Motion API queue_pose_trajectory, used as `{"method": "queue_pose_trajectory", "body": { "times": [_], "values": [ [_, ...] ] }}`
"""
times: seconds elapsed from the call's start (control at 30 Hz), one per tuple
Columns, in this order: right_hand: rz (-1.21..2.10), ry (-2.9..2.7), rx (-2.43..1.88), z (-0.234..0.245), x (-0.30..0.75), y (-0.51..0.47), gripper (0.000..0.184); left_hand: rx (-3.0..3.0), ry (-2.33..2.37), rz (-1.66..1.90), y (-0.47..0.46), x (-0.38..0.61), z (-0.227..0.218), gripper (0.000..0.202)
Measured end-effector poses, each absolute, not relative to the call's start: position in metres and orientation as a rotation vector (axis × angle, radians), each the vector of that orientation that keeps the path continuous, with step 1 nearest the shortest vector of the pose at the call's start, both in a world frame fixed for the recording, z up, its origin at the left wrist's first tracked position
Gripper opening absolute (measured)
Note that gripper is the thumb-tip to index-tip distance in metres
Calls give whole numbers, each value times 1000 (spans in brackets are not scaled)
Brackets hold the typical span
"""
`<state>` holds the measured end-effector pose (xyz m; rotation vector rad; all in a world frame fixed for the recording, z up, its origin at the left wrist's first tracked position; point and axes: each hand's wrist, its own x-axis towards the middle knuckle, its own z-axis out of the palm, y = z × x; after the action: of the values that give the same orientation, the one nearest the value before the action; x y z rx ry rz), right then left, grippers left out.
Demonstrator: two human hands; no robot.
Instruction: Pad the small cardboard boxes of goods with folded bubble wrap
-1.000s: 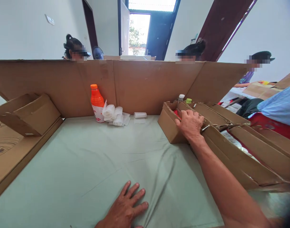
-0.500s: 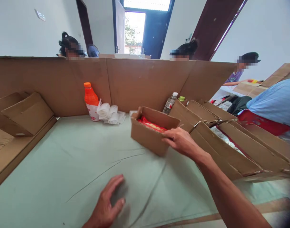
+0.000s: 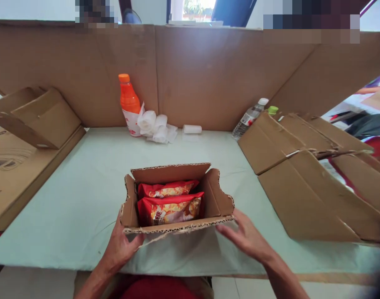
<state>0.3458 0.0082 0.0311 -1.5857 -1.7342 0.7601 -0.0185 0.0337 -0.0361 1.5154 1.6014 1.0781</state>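
In front of me is an open-topped cardboard box (image 3: pixel 177 227) with rough, cut edges. Two red snack packets (image 3: pixel 172 209) with food pictures stand inside it, one behind the other. My left hand (image 3: pixel 123 245) grips the box's near left corner, its thumb at the front wall and its fingers partly hidden along the side. At the near right corner, my right hand (image 3: pixel 244 234) holds the box too, thumb in front and the other fingers mostly hidden behind the side wall.
A tall cardboard partition (image 3: pixel 208 79) crosses the back. Before it stand an orange bottle (image 3: pixel 129 101), rolls of thin white plastic (image 3: pixel 154 124), another white roll (image 3: pixel 192 129) and a leaning clear bottle (image 3: pixel 248 120). Larger cardboard boxes (image 3: pixel 308 195) fill the right; a cut carton (image 3: pixel 48 118) sits left.
The box has come nearer and to the left, turned square to me. My left hand, open and apart before, now holds its left side. My view has tilted down.
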Motion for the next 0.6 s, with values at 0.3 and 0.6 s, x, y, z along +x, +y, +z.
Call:
{"method": "queue_pose_trajectory", "body": {
  "times": [0.3,0.6],
  "values": [
    [826,-1696,-1680,3,295,81,37,1461,1600,1041,107,-16,-34,40],
    [873,-1615,-1356,-13,261,206,71,1439,1488,1333,227,-13,-31,56]
  ]
}}
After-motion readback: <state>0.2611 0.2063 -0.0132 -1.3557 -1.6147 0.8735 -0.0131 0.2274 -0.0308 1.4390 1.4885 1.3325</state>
